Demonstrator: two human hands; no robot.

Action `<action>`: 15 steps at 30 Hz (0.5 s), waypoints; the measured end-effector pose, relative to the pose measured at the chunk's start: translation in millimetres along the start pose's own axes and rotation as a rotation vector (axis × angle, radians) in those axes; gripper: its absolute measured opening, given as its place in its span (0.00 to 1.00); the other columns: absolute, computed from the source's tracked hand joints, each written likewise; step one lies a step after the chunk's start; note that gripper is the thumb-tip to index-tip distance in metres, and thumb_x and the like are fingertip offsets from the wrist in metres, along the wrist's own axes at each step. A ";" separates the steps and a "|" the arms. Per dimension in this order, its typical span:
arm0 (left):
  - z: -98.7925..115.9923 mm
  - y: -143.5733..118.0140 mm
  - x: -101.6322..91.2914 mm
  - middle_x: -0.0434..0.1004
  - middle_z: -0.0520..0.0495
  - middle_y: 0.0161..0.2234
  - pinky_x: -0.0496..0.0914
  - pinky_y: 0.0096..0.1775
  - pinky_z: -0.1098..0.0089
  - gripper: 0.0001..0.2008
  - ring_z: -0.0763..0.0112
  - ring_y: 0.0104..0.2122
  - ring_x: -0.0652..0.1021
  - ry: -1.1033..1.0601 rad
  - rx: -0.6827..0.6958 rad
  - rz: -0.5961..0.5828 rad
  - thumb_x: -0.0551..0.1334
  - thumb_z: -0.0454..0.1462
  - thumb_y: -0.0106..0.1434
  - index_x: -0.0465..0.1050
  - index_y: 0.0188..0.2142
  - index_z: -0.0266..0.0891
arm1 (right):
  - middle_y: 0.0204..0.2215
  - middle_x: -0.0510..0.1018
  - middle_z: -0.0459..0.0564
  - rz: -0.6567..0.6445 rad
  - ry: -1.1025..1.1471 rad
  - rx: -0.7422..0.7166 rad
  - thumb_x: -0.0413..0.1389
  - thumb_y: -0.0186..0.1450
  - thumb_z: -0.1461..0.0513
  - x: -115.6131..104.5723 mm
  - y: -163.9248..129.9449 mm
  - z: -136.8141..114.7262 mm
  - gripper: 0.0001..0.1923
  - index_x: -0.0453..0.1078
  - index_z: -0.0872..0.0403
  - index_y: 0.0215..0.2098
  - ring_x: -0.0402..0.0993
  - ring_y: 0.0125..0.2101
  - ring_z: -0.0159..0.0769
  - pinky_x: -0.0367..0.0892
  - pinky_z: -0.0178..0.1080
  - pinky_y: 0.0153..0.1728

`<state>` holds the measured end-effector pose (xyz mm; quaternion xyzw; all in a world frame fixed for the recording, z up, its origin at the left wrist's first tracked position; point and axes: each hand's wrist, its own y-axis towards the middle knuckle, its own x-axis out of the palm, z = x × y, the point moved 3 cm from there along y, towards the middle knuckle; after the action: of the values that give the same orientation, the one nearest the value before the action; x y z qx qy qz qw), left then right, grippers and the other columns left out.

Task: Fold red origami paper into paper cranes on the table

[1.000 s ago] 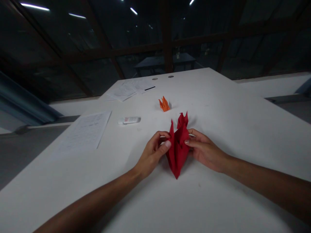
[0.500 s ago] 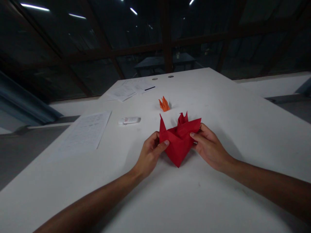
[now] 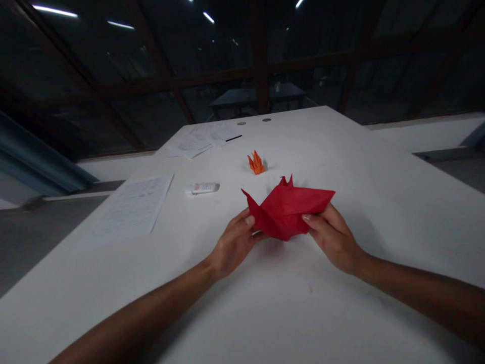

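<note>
Pinching red paper (image 3: 288, 212), both hands, white table (image 3: 341, 167), dark windowed room

We are seeing a dim scene. Strip lights (image 3: 55, 10) overhead are glowing as streaks in the dark glass. The white bench (image 3: 341, 151) is catching a soft, even light, and faint shadows are lying beneath the forearms. Straight lines are bowing near the edges. Nothing is blurring noticeably.
</note>
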<state>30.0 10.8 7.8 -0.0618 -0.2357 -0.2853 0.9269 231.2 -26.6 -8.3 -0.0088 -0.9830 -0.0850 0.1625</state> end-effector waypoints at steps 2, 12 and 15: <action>0.6 0.3 -0.7 0.79 0.37 0.51 0.69 0.55 0.49 0.21 0.50 0.51 0.77 -0.048 -0.038 0.006 0.61 0.51 0.68 0.76 0.50 0.39 | 0.48 0.79 0.49 -0.020 -0.051 0.004 0.60 0.68 0.57 -2.0 -2.0 0.8 0.13 0.73 0.44 0.52 0.71 0.53 0.47 0.62 0.50 0.59; 12.0 -1.7 1.8 0.80 0.43 0.40 0.73 0.42 0.62 0.28 0.56 0.41 0.81 -0.028 -0.175 0.033 0.67 0.53 0.62 0.71 0.57 0.44 | 0.44 0.80 0.50 -0.219 -0.106 -0.045 0.55 0.70 0.60 9.5 -5.2 -22.8 0.05 0.74 0.47 0.39 0.73 0.47 0.46 0.64 0.49 0.52; 17.1 -0.7 -0.3 0.80 0.49 0.36 0.71 0.40 0.68 0.30 0.68 0.34 0.80 0.016 -0.093 0.105 0.73 0.38 0.58 0.69 0.58 0.45 | 0.44 0.80 0.50 -0.179 -0.171 -0.063 0.53 0.71 0.61 8.5 -1.7 -21.4 0.07 0.74 0.48 0.44 0.74 0.48 0.45 0.65 0.48 0.52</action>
<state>22.5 14.6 22.7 -0.1145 -0.2112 -0.2475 0.9386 229.9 -32.1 14.1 0.0667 -0.9870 -0.1288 0.0695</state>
